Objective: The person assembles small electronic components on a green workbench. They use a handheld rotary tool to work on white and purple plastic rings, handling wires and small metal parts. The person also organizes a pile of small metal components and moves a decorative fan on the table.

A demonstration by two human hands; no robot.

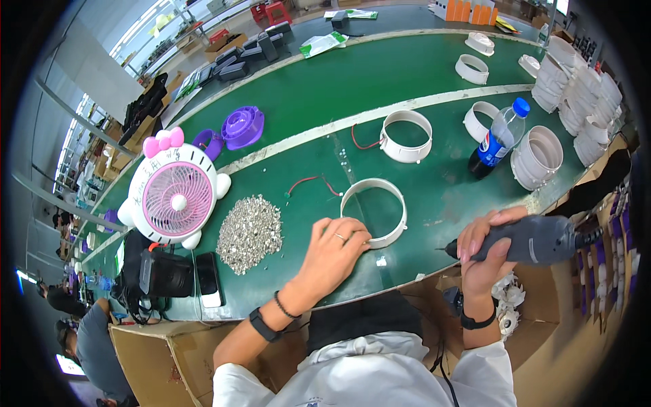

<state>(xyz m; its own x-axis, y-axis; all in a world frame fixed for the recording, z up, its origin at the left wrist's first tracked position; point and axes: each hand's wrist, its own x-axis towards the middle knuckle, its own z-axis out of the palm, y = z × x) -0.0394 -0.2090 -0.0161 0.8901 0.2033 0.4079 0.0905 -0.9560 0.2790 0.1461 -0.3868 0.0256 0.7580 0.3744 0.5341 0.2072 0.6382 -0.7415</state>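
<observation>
Several white rings (408, 152) on a green tabletop (291, 166)
Right hand (483, 254) grasps a gray screwdriver (534, 241); left hand (331, 256) touches the nearest ring (394, 235), its grip unclear.

Green table (305, 88), pale wall (102, 74), stool (278, 11) — red

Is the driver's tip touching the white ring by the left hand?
Apart. The head view shows green tabletop between the driver's tip and the white ring by the left hand.
</observation>
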